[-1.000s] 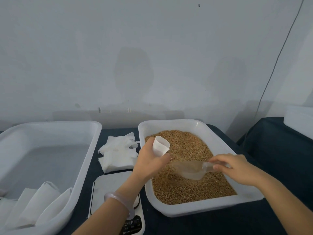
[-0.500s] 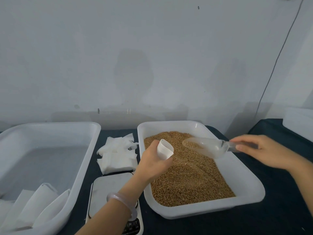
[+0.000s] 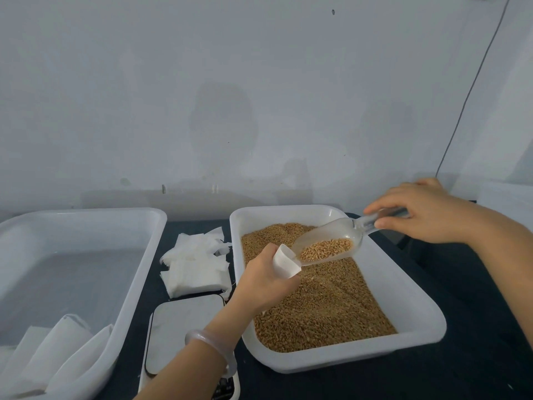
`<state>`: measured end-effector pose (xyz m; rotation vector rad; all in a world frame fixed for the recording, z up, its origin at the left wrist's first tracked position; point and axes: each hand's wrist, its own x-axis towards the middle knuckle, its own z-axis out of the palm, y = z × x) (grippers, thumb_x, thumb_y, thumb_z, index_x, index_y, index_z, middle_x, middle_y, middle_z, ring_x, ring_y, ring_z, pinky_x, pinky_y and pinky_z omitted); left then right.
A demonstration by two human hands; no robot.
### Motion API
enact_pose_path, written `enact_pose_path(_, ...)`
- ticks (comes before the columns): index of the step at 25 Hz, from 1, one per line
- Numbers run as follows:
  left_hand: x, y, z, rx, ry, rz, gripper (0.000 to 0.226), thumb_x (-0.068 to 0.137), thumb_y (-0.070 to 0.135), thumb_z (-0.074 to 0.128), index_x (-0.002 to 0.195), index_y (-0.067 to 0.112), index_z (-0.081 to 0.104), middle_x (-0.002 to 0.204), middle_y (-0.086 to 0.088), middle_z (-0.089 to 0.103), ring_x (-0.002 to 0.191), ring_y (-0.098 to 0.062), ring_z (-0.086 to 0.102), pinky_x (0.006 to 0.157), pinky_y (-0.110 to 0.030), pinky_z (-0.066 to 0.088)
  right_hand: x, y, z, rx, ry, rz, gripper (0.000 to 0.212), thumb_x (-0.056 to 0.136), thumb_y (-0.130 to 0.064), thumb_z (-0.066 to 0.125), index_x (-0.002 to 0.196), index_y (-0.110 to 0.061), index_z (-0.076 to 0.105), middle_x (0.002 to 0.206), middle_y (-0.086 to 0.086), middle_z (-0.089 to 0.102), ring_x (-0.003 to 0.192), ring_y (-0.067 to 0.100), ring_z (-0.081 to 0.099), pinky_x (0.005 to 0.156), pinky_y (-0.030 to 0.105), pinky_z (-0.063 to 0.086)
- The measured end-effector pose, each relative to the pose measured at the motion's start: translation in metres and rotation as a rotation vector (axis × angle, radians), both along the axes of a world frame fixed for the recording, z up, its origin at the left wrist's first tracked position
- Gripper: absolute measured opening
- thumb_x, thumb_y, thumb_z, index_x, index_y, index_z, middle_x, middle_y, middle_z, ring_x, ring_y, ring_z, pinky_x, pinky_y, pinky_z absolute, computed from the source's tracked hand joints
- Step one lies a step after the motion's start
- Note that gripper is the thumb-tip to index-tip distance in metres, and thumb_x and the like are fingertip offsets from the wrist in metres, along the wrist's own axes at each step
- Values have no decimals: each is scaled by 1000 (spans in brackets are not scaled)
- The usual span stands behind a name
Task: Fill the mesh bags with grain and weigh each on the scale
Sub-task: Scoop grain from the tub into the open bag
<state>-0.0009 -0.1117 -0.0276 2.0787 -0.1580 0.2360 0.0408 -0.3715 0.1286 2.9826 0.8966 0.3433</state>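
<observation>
My left hand [image 3: 264,282] grips a small white mesh bag [image 3: 284,264] upright, mouth open, over the white tray [image 3: 412,310] of brown grain [image 3: 326,307]. My right hand [image 3: 424,215] holds the handle of a clear plastic scoop [image 3: 328,245] that carries a heap of grain. The scoop is tilted down to the left, and its lip touches the bag's mouth. A white scale [image 3: 184,330] with a grey platform lies on the table left of the tray, under my left forearm, with nothing on it.
A pile of flat white mesh bags [image 3: 196,267] lies behind the scale. A large white tub [image 3: 135,284] at the left holds a few white bags [image 3: 60,350] in its near corner. A dark cloth [image 3: 473,336] covers the table. The wall stands close behind.
My right hand dug the scoop into the grain, lifted it loaded, and has now brought its lip down to the bag's mouth. My left hand has kept the bag almost still.
</observation>
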Motion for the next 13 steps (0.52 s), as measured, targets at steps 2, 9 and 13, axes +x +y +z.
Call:
enact_pose_path(2,-1,0,1,-4,-3,2,30,70,38,65,90,34,44,83,12,54,73,-6,56,55,-21,46,-1,5,-1,7,-9,-1,21,89,-45,53,110,-48,57,96,-23,56,98,0,45,90,23,13)
enact_pose_path(9,0,0,-2,-34,2,2,29,73,35,68,85,33,42,81,11,53,68,-5,54,52,-18,43,-2,12,-3,12,-55,22,23,88,-45,56,111,-47,58,90,-29,49,98,0,41,96,25,11)
enact_pose_path(13,0,0,-3,-66,-3,-5,28,72,34,68,85,33,44,78,11,53,64,-4,53,50,-16,42,-2,14,-1,5,-81,36,23,88,-46,55,111,-47,58,88,-31,46,96,0,39,94,24,10)
